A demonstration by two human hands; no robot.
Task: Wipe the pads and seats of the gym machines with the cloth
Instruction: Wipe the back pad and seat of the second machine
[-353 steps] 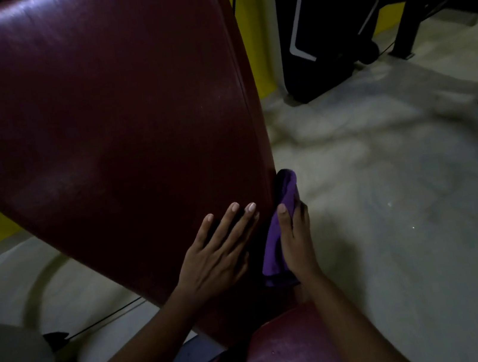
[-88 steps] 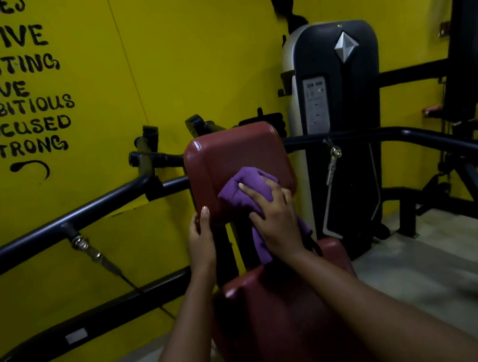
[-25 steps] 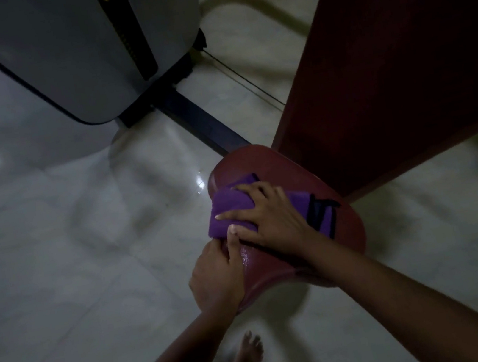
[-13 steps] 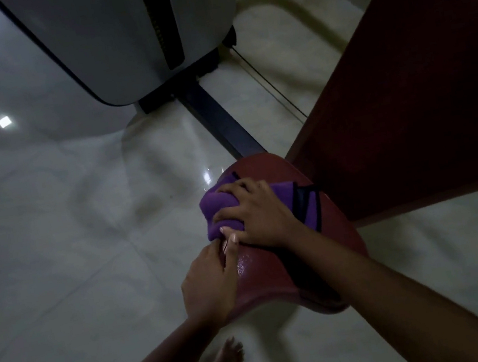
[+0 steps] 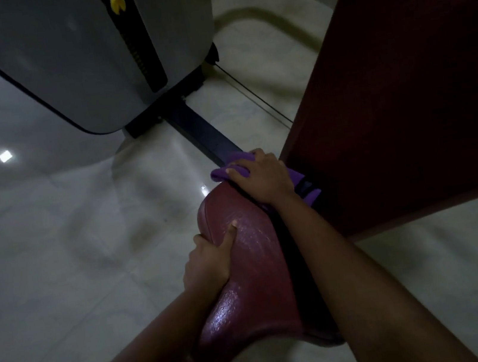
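Your seat (image 5: 255, 272) is maroon leather-like vinyl, finely grained, with a glossy, damp-looking sheen, while your cloth (image 5: 224, 173) is soft, matt purple fabric. The back pad (image 5: 405, 92) looks smooth but duller, the floor (image 5: 71, 254) is polished, light-mirroring tile, and the machine cover (image 5: 70, 51) looks like smooth grey plastic above a dark painted metal beam (image 5: 201, 130).

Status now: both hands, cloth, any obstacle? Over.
Right hand holds cloth at far end of seat. Left hand grips seat edge. Back pad close beside, nothing blocking.
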